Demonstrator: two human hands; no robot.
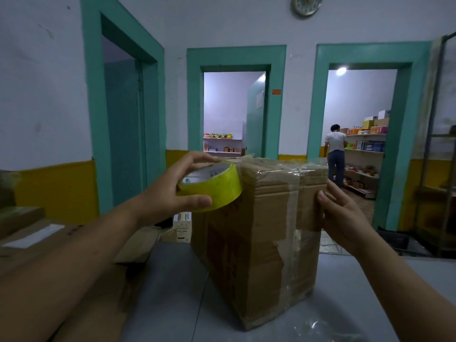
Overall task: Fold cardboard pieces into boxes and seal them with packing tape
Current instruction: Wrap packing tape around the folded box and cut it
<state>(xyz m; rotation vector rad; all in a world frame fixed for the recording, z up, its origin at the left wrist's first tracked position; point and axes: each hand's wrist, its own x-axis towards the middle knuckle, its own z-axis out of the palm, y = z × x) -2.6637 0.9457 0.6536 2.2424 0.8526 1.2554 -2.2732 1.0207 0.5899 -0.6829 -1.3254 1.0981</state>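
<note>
1. Closest, a grey table (172, 304) carries the cardboard box (259, 248), which stands upright with clear tape over its top and down its front.
2. Flat cardboard sheets (108, 314) lie at the left, beside the table.
3. The left hand (167, 193) grasps a yellow-green tape roll (214, 191), thumb beneath and fingers curled over it, at the box's upper left edge.
4. The right hand (343, 218) rests against the box's upper right side, fingers fairly straight, thumb on the front edge.
5. Beyond, a person in a white shirt (335, 149) stands at shelves through the right doorway.
</note>
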